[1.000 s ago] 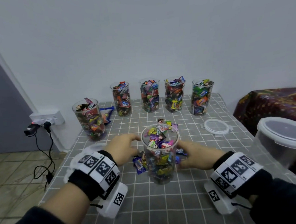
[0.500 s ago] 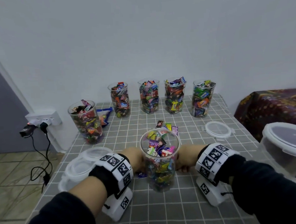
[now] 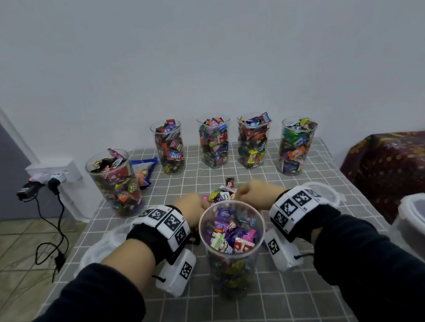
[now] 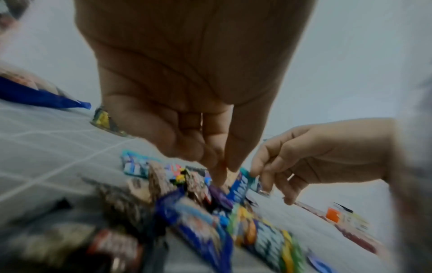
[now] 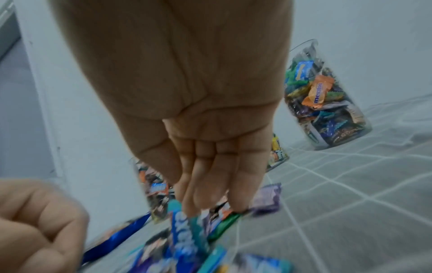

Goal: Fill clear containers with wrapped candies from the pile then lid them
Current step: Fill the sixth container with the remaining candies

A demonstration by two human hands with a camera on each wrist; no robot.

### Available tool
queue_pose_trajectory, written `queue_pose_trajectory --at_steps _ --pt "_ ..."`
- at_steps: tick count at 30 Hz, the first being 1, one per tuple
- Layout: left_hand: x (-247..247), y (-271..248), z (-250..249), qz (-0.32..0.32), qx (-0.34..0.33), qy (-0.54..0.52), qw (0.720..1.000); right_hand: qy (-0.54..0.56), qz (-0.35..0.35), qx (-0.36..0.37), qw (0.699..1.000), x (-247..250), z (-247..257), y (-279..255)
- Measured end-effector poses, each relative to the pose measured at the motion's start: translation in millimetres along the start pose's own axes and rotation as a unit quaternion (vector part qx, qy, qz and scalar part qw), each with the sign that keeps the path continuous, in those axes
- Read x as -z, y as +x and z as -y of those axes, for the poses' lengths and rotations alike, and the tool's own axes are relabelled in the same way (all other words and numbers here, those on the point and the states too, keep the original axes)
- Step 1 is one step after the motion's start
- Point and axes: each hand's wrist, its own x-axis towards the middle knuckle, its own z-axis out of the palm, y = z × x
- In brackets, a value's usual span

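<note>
Both hands reach past the near clear container (image 3: 231,243), which stands unlidded at the near middle of the checked tablecloth (image 3: 276,179) and is packed with wrapped candies almost to its rim. Just beyond it lies the small pile of wrapped candies (image 3: 222,194), and the two hands meet over it from either side.

The left hand (image 3: 193,206) comes in from the left with its fingers pointing down and drawn together, the fingertips (image 4: 221,177) touching the wrappers at the top of the pile; whether they have actually pinched one I cannot tell, as the wrist view is blurred there. The right hand (image 3: 256,194) comes in from the right with its fingers (image 5: 211,186) held close together and straight, their tips down among the candies beside a purple wrapper (image 5: 267,200).

Along the far edge four more filled containers stand in a row, the rightmost (image 3: 295,145) well apart from the hands. A fifth filled one (image 3: 114,182) stands at far left, beside a blue candy bag (image 3: 143,170). A loose round lid (image 3: 325,193) lies on the cloth just right of the right wrist, and other lids (image 3: 98,250) are stacked to the near left.
</note>
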Motion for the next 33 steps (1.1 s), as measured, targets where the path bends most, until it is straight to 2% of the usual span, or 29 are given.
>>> queue_pose_trajectory --at_steps 2,4,5,7,10,14,20,22,27,33 --pt "11.0 0.8 0.3 -0.033 0.024 -0.026 0.999 0.027 -0.088 -0.019 0.996 9.8 -3.1 9.1" --pt "17.8 5.6 1.1 -0.073 0.020 -0.030 0.997 -0.014 -0.121 -0.043 0.992 15.6 -5.9 17.3" --pt "19.8 8.8 1.5 -0.084 0.021 -0.027 0.996 -0.038 -0.115 -0.060 0.991 17.3 -8.2 20.9" --pt "21.4 13.8 1.6 -0.072 0.017 -0.023 0.997 -0.070 -0.076 -0.084 0.991 16.5 -7.8 25.1" --pt "18.4 21.0 0.3 0.000 0.022 0.005 1.000 -0.085 -0.012 -0.088 0.992 9.6 -5.5 35.5" --pt "14.1 19.1 -8.3 0.075 0.009 0.024 0.997 -0.083 0.061 -0.057 0.993 -1.6 0.4 48.2" --pt "10.6 13.6 -5.6 0.119 -0.039 0.082 0.989 -0.166 0.153 0.026 0.974 -7.5 6.2 42.8" --pt "8.9 11.0 -7.5 0.119 -0.035 0.123 0.985 -0.199 0.132 0.034 0.970 -13.7 4.4 38.8" --pt "6.1 4.1 -9.8 0.060 -0.038 0.162 0.984 -0.270 0.066 0.040 0.960 -17.2 11.8 18.1" --pt "4.3 -3.7 -12.2 0.020 0.001 0.147 0.989 -0.240 0.003 0.024 0.970 -18.3 16.7 -7.1"
